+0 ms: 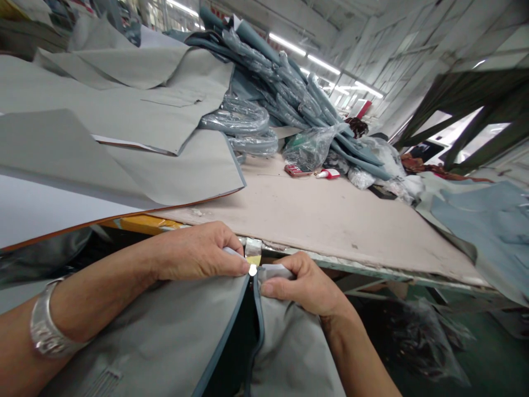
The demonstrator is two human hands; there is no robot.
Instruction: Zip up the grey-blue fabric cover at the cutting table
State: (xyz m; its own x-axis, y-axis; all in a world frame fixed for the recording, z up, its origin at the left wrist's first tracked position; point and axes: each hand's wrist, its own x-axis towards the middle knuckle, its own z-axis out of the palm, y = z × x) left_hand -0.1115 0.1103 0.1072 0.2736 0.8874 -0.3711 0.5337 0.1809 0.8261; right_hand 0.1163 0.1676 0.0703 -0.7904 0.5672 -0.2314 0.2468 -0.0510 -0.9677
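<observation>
My left hand (202, 251) is closed, thumb and fingers pinching the top corner of a grey fabric panel (177, 325) with a blue-grey bound edge. Beside its fingertips is a small bright white spot (253, 269), too glaring to make out. Opposite it, my right hand (297, 281) pinches the upper edge of a second grey fabric panel (289, 347), also with a dark bound edge. White backing shows at both grips. The two bound edges come close together at the top and spread apart lower down, with a dark gap between them.
A worktable (297, 209) stands ahead, its worn edge just beyond my hands. Large grey sheets (124, 127) overhang it at the left. Plastic-wrapped blue-grey rolls (273, 82) are piled at the back, near a small red-capped bottle (328, 173). Blue-grey cloth (487, 215) drapes over the right end.
</observation>
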